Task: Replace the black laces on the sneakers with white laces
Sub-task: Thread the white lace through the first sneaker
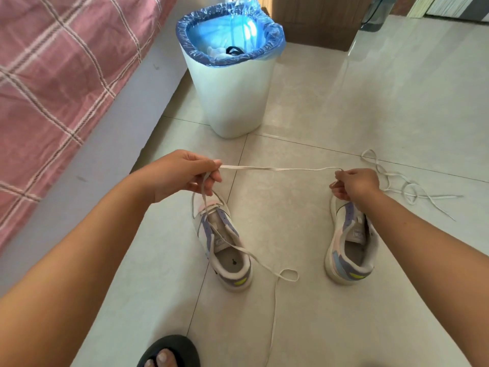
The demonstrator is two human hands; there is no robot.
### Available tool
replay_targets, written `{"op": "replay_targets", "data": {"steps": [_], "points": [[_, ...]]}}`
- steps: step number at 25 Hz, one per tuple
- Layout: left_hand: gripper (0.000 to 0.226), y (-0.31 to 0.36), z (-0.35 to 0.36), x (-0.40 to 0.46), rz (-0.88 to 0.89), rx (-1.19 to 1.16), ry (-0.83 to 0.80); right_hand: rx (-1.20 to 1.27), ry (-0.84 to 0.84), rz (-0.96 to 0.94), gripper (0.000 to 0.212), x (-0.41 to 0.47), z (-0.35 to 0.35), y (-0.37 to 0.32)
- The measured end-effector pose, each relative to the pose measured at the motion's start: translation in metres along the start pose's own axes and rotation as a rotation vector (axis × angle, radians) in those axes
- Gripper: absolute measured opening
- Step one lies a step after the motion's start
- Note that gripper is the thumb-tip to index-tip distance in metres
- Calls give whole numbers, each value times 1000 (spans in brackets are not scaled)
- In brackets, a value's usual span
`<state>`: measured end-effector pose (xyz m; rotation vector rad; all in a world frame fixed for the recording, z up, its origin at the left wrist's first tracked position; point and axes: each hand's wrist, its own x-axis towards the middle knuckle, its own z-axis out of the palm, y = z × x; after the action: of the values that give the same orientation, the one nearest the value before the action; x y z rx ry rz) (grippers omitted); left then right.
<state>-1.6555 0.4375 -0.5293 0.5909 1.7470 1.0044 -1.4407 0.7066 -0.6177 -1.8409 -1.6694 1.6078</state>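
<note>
Two white sneakers with lilac and yellow trim stand unlaced on the tiled floor, the left sneaker (223,245) and the right sneaker (350,242). A white lace (277,169) is stretched tight between my hands above them. My left hand (185,174) pinches it over the left sneaker's toe, and the rest of the lace trails down across that shoe to the floor. My right hand (356,182) grips the lace's other end above the right sneaker. A second white lace (402,186) lies loose on the floor to the right. A black lace (234,50) lies in the bin.
A white waste bin (232,102) with a blue liner stands just beyond the shoes. A bed with a pink checked cover (53,75) runs along the left. My foot in a black slipper (169,352) is at the bottom edge. A wooden cabinet (317,19) stands behind.
</note>
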Motion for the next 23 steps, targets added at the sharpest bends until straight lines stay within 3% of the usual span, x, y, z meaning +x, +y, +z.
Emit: {"op": "replay_targets", "data": {"steps": [5, 9, 12, 14, 17, 19, 23], "points": [[31, 30, 17, 62, -21, 216, 59, 83, -351, 338, 17, -29, 44, 25], [25, 30, 41, 96, -10, 395, 126, 121, -470, 445, 17, -49, 72, 35], [26, 6, 37, 76, 26, 336, 256, 119, -494, 378, 14, -65, 95, 28], [23, -29, 26, 48, -40, 426, 332, 134, -495, 267, 14, -77, 114, 23], [22, -78, 33, 5, -210, 590, 218, 117, -494, 130, 21, -95, 141, 20], [19, -95, 49, -2, -198, 576, 195, 96, -492, 105, 23, -102, 155, 21], [25, -105, 66, 9, -120, 599, 417, 138, -432, 57, 26, -104, 172, 21]]}}
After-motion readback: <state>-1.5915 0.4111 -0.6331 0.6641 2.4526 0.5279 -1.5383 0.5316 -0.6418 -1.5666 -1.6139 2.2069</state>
